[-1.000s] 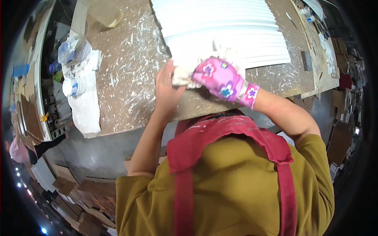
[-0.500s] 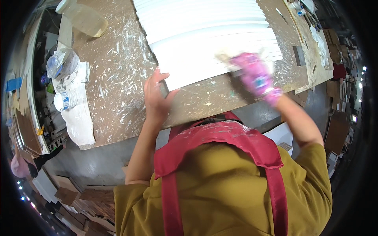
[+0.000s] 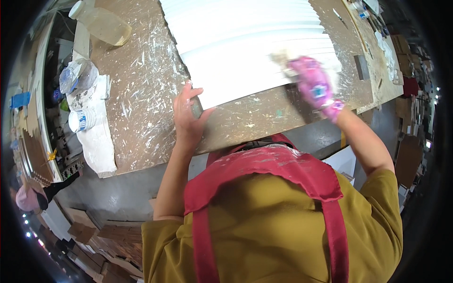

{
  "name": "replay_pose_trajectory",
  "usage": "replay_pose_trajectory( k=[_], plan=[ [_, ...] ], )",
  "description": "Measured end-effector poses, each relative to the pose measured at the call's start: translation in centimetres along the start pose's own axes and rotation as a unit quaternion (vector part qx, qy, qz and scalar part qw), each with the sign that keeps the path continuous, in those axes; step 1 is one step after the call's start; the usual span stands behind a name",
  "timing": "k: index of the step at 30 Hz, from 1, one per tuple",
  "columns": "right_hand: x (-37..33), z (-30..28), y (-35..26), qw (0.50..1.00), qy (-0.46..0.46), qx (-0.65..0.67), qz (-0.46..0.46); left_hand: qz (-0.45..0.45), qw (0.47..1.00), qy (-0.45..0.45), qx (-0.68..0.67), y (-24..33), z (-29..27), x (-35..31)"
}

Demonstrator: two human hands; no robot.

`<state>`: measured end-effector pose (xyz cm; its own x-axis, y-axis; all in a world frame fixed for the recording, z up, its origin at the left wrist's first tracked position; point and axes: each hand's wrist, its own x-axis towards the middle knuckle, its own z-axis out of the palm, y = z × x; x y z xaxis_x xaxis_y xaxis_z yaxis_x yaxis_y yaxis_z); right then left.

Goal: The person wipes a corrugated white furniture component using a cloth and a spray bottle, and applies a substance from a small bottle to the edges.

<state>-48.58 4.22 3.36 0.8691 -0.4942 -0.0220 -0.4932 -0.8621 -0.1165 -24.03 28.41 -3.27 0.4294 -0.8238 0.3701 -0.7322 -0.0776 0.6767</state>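
Observation:
My left hand (image 3: 188, 115) is bare and holds the near left corner of a white board (image 3: 226, 85), fingertips at its end and thumb by its near edge. More long, narrow white strips (image 3: 250, 19) lie side by side beyond that board. My right hand (image 3: 312, 82), in a pink patterned glove, is over the right part of the white board. It is closed on a pale tan, cloth-like wad (image 3: 281, 57), pressed to or just above the surface. Motion blurs the wad, so its exact kind is unclear.
The brown worktable (image 3: 141, 94) is streaked with white paint. On its left are a cloudy plastic jar (image 3: 106, 26), a crumpled plastic bag (image 3: 85, 75), a white tub (image 3: 80, 120) and a white cloth (image 3: 99, 151). A grey block (image 3: 362, 67) and a pen (image 3: 339, 18) lie right.
My right hand has moved a little to the right along the board with the wad. The left hand has stayed at the corner.

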Motion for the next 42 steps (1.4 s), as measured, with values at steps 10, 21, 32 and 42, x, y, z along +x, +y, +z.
replay_pose_trajectory(
  k=[10, 21, 32, 42],
  plan=[
    [2.3, 1.5, -0.6, 0.981, 0.068, -0.094, -0.156, -0.038, 0.999, -0.004, 0.037, 1.0, -1.1, -0.4],
    [-0.3, -3.6, 21.2, 0.969, 0.225, 0.037, 0.093, -0.338, 0.899, 0.145, -0.237, 3.4, -0.7, 2.8],
    [1.5, 3.0, 18.3, 0.946, 0.081, 0.203, 0.238, -0.32, 0.944, 0.063, -0.057, 2.9, 2.6, 5.8],
    [1.3, 0.0, 14.6, 0.915, 0.024, 0.256, 0.312, -0.327, 0.945, 0.026, 0.011, 2.3, 1.2, 5.0]
  ],
)
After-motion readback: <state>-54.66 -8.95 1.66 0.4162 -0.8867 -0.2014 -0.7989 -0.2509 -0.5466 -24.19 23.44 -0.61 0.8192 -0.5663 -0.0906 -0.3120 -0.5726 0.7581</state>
